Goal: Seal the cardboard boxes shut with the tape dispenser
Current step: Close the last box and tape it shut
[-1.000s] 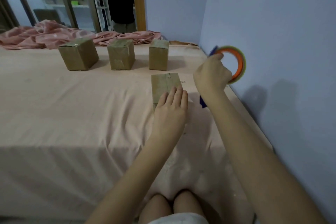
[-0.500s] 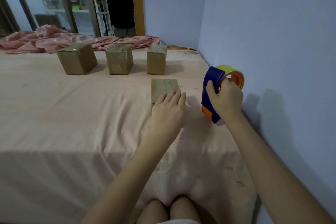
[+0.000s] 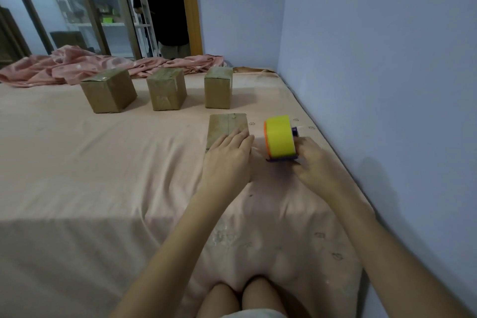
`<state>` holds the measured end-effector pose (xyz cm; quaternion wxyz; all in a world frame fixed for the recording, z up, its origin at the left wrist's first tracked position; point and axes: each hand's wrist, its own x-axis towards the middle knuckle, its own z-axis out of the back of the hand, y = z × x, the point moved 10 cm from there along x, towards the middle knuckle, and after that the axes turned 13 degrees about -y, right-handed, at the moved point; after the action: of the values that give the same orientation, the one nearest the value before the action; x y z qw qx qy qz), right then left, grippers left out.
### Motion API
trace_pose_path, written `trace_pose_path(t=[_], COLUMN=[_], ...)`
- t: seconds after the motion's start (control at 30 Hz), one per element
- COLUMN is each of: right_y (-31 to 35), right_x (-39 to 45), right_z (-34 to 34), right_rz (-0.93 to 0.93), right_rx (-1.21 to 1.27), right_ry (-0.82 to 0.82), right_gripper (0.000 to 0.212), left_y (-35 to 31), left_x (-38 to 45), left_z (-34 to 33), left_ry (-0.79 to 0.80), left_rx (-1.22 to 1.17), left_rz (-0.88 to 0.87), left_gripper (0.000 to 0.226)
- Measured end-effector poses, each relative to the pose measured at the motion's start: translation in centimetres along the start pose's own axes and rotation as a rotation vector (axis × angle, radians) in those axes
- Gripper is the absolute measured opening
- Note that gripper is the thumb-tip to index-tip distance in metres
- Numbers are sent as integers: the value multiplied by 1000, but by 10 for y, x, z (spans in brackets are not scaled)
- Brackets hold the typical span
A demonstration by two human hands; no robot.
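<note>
A small cardboard box (image 3: 227, 126) lies on the bed in front of me, a strip of tape along its top seam. My left hand (image 3: 228, 160) rests flat on its near end, fingers straight. Just right of the box, my right hand (image 3: 313, 162) holds the tape dispenser (image 3: 280, 139), a blue frame with a yellow roll and orange hub, low over the sheet. Three more cardboard boxes stand in a row further back: left (image 3: 108, 90), middle (image 3: 167, 89), right (image 3: 219, 88).
The bed (image 3: 90, 162) is covered with a peach sheet. A crumpled pink blanket (image 3: 77, 64) lies along its far edge. A blue wall (image 3: 374, 59) runs close along the right side. A person in black (image 3: 167, 10) stands beyond the glass door.
My right hand has brought the tape dispenser down from beside the wall to the sheet next to the box, turning the yellow roll toward me. My left hand has stayed on the box.
</note>
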<state>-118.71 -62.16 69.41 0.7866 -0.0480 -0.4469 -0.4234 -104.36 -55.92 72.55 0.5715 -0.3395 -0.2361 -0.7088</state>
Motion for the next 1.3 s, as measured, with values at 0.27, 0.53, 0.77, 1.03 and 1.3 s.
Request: trace_pose_path(t=[0.27, 0.53, 0.77, 1.03, 1.3], right_y=[-20, -9, 84, 77, 81], right_x=[-29, -34, -8, -29, -31], right_z=[-4, 74, 29, -66, -67], right_rz=[-351, -329, -246, -657, -709], right_rx=[354, 276, 561, 858, 959], right_ry=[108, -538, -231, 101, -100], right_gripper=[53, 37, 46, 70, 43], left_y=[2, -2, 71, 65, 63], left_x=[-3, -7, -34, -71, -73], left_z=[-3, 4, 37, -22, -26], left_ry=[-12, -5, -283, 12, -96], left_rx=[-16, -59, -825, -1027, -1141], left_rz=[-27, -102, 587, 817, 852], left_gripper=[44, 52, 47, 53, 49])
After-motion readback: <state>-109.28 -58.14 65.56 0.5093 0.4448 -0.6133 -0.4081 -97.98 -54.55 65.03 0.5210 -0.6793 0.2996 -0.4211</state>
